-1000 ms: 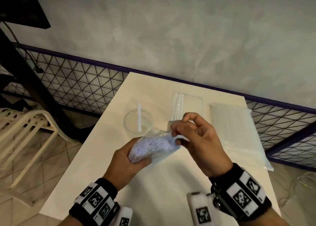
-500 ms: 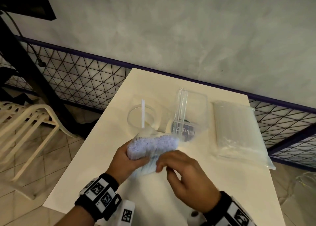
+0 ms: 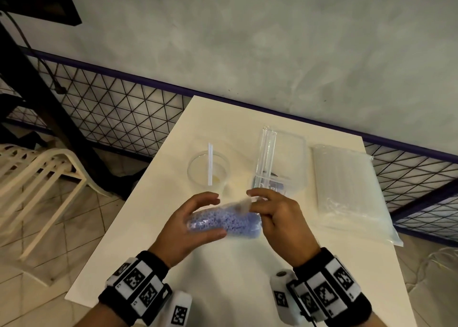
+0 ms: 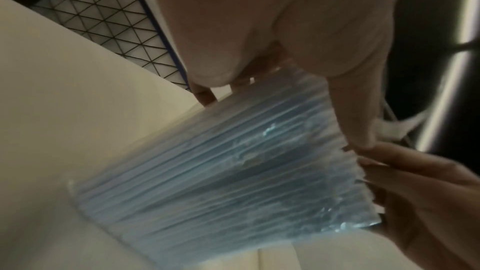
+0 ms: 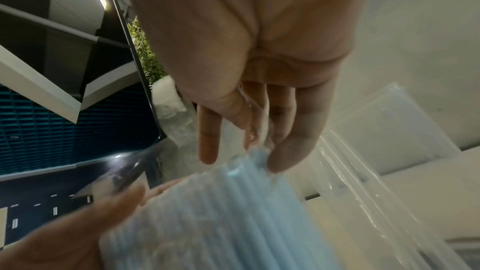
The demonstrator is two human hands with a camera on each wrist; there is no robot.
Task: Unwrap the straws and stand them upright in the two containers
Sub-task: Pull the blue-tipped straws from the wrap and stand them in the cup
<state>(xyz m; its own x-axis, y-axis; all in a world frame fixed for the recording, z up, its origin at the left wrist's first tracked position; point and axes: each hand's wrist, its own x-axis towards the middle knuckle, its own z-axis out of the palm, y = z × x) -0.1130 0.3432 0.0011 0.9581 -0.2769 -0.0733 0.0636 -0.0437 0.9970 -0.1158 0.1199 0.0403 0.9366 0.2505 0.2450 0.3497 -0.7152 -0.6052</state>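
Note:
My left hand (image 3: 198,217) grips a plastic-wrapped pack of blue straws (image 3: 223,222) just above the white table (image 3: 223,277), straw ends facing me. My right hand (image 3: 275,210) pinches a flap of the wrapper (image 3: 244,204) at the pack's top right. The left wrist view shows the pack (image 4: 233,171) from the side; the right wrist view shows the pack (image 5: 221,213) under the right hand's fingers (image 5: 285,130). Behind stand a round clear cup (image 3: 198,175) with one white straw (image 3: 210,164) and a rectangular clear container (image 3: 292,158) holding clear straws (image 3: 266,150).
A large sealed bag of clear straws (image 3: 347,190) lies on the table's right side. A wire-mesh railing (image 3: 111,108) and a grey wall run behind the table. A white chair (image 3: 37,173) stands on the tiled floor to the left.
The pack has turned so the straw ends face me. My right hand rose from below the pack to its top right edge and took hold of the wrapper flap.

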